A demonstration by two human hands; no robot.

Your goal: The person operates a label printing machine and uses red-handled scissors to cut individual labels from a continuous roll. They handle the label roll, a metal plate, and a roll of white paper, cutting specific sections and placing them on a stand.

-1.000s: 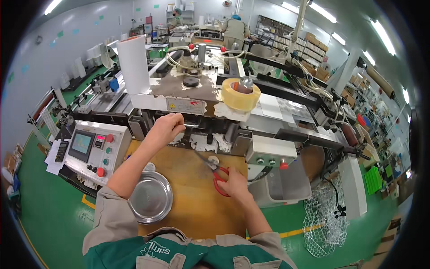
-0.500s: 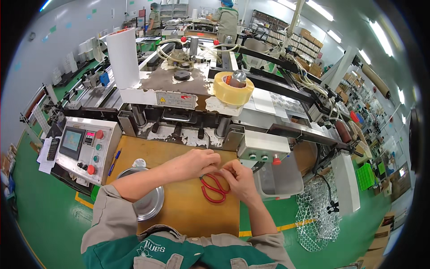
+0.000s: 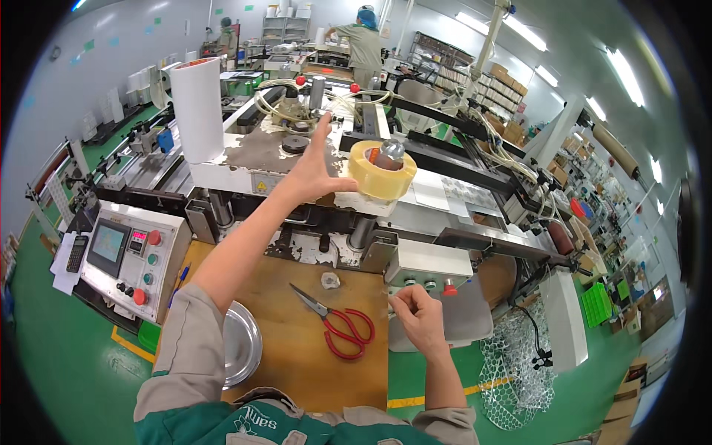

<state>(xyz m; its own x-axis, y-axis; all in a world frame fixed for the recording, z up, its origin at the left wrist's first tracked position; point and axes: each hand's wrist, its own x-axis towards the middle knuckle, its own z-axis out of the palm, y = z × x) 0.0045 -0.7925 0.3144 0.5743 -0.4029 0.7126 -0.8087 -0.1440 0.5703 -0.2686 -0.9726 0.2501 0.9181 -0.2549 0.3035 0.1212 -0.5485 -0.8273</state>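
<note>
My left hand (image 3: pixel 317 172) is raised over the machine top with thumb and fingers spread. It holds nothing, and its thumb is close to a wide roll of clear yellowish tape (image 3: pixel 382 172) that sits around a metal knob. At the right edge of the brown work board (image 3: pixel 297 371) is my right hand (image 3: pixel 421 317), its fingers pinched together. Whatever is in that pinch is too small or hidden to make out. Red-handled scissors (image 3: pixel 345 326) lie on the board with blades slightly apart. A small whitish lump (image 3: pixel 330 280) rests beyond them.
A round metal dish (image 3: pixel 243 345) sits at the board's left, partly behind my left arm. Control box (image 3: pixel 132 259) and blue pen (image 3: pixel 179 285) are on the left. A white roll (image 3: pixel 199 111) stands on the machine; a button box (image 3: pixel 426 263) and plastic bin (image 3: pixel 475 326) are at right.
My left hand has risen from the board toward the tape roll and opened. My right hand has shifted right and slightly down, off the scissors. The scissors now show fully.
</note>
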